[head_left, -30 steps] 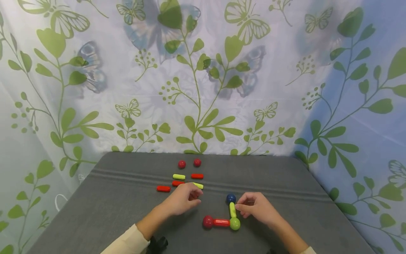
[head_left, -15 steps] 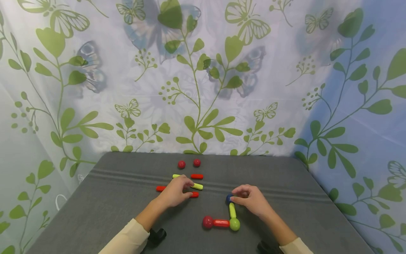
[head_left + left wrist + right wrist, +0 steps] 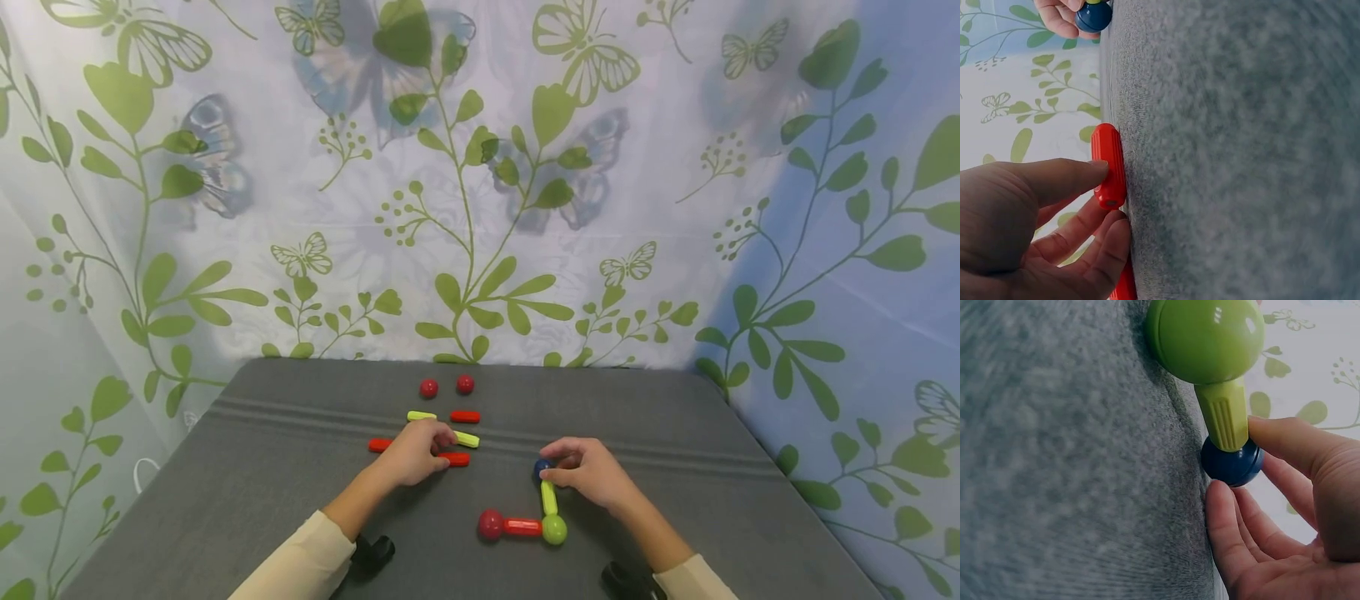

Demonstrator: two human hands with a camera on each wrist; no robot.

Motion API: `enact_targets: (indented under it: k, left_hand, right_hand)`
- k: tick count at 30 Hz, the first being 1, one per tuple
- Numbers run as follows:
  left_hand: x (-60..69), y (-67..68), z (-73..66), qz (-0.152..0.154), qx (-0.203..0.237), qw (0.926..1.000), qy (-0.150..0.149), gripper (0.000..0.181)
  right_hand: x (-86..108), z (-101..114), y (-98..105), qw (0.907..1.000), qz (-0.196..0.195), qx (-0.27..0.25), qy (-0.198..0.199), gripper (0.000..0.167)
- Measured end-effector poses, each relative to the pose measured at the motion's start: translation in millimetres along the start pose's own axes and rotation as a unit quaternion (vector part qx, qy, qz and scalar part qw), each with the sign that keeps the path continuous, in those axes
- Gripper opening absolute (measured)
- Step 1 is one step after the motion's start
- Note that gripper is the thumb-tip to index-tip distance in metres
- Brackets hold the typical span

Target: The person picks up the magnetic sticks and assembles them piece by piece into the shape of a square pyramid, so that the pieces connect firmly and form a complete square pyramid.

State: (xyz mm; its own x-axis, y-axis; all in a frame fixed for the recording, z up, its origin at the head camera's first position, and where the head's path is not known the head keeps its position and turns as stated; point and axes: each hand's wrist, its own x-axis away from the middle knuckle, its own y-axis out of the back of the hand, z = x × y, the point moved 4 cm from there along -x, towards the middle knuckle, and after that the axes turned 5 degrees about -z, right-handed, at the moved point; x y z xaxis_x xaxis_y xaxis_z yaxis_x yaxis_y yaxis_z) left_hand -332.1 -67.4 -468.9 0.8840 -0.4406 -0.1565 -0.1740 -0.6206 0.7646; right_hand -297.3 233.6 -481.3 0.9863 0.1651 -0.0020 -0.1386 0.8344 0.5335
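My left hand [image 3: 415, 454] pinches a red ribbed rod [image 3: 1109, 165] between thumb and fingers, low over the table. Part of a second red rod [image 3: 1124, 284] shows below those fingers in the left wrist view. On the right, my right hand [image 3: 596, 473] holds a dark blue ball [image 3: 1232, 464] with its thumb and fingertips. That ball sits on the end of a yellow-green rod [image 3: 549, 498], which joins a green ball [image 3: 554, 529]. From the green ball a red connecting rod [image 3: 522, 527] runs left to a large red ball [image 3: 491, 525].
Two small red balls [image 3: 465, 384] lie at the back of the grey table [image 3: 675, 433]. Nearer, loose rods include a red one [image 3: 465, 417], a yellow one [image 3: 422, 416] and another yellow one [image 3: 467, 439]. A patterned curtain [image 3: 480, 208] hangs behind.
My left hand has moved back and left onto the red rod, then stayed nearly still. My right hand has shifted from beside the yellow-green rod up to the blue ball and grips it.
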Motion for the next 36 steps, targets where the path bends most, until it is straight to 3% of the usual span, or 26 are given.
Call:
enact_targets:
  k: [22,36]
  left_hand:
    - [-2.7,-4.9,5.3,0.013,0.008,0.9999,0.003,0.023]
    - [-2.9,-4.2,3.7,0.023,0.004,0.9997,0.003,0.022]
  right_hand:
    - [-1.8,-0.6,0.2,0.9987,0.043,-0.024,0.013,0.035]
    - [-0.4,0.3,0.2,0.9979,0.046,-0.046,-0.001,0.036]
